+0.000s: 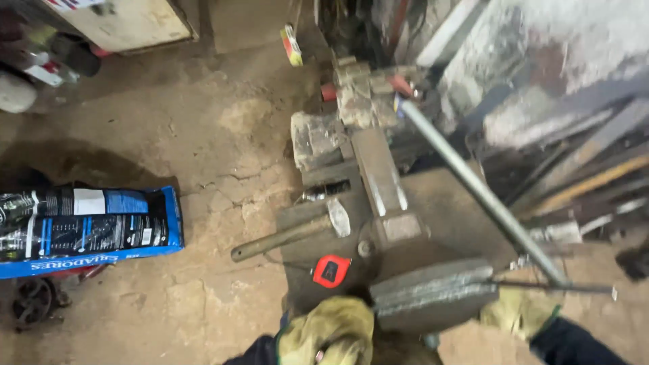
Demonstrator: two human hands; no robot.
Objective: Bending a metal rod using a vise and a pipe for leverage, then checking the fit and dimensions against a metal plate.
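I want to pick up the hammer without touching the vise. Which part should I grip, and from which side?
Grip the hammer by the free end of its wooden handle, coming from the left. The handle points left and sticks out past the bench edge over the floor, with open space around it. The metal head lies close against the vise, so there is little room there.

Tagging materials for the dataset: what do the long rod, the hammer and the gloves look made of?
Long rod: looks like bare steel, dull grey with a faint sheen.
Hammer: grey metal head, likely steel; the handle looks like worn, dirty wood, brown and matte.
Gloves: left hand and right hand wear yellowish, creased, soiled gloves, probably leather, possibly heavy fabric; blur leaves it open.
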